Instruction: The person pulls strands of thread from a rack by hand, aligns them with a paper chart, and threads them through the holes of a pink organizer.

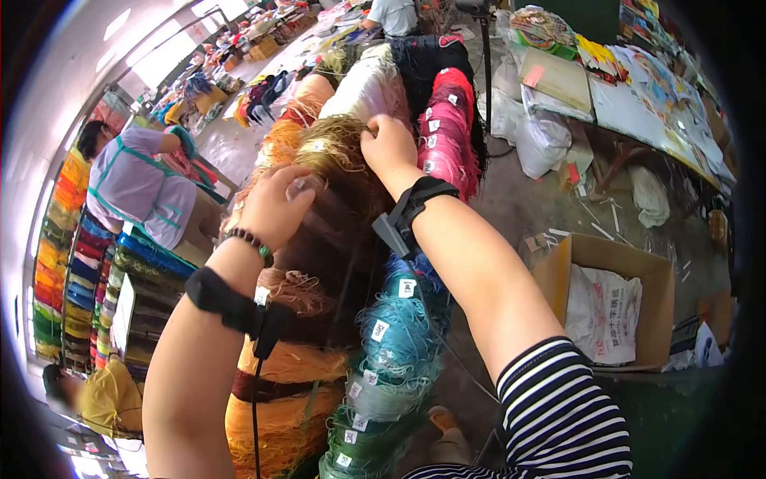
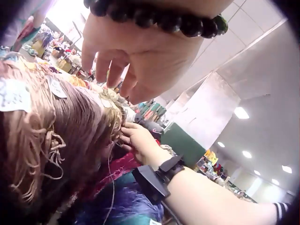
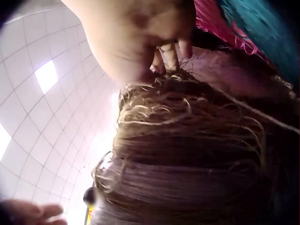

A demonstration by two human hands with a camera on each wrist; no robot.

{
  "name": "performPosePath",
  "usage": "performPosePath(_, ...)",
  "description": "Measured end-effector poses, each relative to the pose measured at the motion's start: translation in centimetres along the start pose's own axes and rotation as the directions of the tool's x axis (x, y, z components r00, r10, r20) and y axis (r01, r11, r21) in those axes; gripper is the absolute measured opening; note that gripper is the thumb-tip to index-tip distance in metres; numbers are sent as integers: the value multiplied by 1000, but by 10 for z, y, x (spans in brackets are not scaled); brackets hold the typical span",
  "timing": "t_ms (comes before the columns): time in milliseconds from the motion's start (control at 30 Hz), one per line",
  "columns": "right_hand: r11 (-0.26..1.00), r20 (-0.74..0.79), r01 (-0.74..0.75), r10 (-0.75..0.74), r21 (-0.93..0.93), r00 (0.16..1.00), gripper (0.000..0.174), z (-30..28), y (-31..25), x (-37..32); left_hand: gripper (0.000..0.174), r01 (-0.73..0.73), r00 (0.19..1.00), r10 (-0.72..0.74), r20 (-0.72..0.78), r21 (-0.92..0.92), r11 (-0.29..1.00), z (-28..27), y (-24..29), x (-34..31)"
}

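Long bundles of coloured thread run away from the wearer, many with small white labels. The right hand (image 1: 388,145) pinches at the right edge of an olive-brown thread bundle (image 1: 329,144); in the right wrist view its bent fingers (image 3: 169,56) touch the looped thread ends (image 3: 154,110). At the bundle's left side is the left hand (image 1: 279,203), fingers loosely bent, with something clear and shiny by its fingertips that is too small to tell. The left wrist view shows the left hand (image 2: 136,61) above the threads, apart from the right hand (image 2: 140,143).
Blue-green skeins (image 1: 391,327) hang nearer the body and pink ones (image 1: 447,132) at the right. A cardboard box (image 1: 654,303) and a white sack (image 1: 542,144) stand on the floor at right. A person in a lilac top (image 1: 140,180) is at left.
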State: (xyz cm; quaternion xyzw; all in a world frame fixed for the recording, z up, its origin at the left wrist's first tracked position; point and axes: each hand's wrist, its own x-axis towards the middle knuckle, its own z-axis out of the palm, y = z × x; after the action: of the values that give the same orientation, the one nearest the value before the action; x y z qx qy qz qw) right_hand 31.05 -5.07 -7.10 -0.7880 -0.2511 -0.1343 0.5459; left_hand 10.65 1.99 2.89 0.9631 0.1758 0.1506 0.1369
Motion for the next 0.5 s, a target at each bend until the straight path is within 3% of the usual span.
performPosePath(100,941,-4,98,-102,325,995,23,-10,1,4,46,-139,988,147,-47,152,979,25,1,31)
performPosePath(233,917,346,-5,-145,398,927,22,-5,16,8,44,-153,988,145,50,364,919,46,-8,52)
performPosePath(333,943,511,39,-214,332,832,20,-10,19,5,33,-163,985,170,-21,195,967,43,-13,48)
performPosePath(367,926,496,63,-256,372,830,18,-8,19,6,25,-187,975,196,-100,92,978,42,-18,50)
performPosePath(467,911,492,112,-314,397,812,17,-6,19,6,20,-111,983,98,-157,-75,991,42,-29,47)
performPosePath(500,918,492,113,-304,379,816,17,-7,18,7,19,-169,964,163,-208,-9,986,46,-30,49)
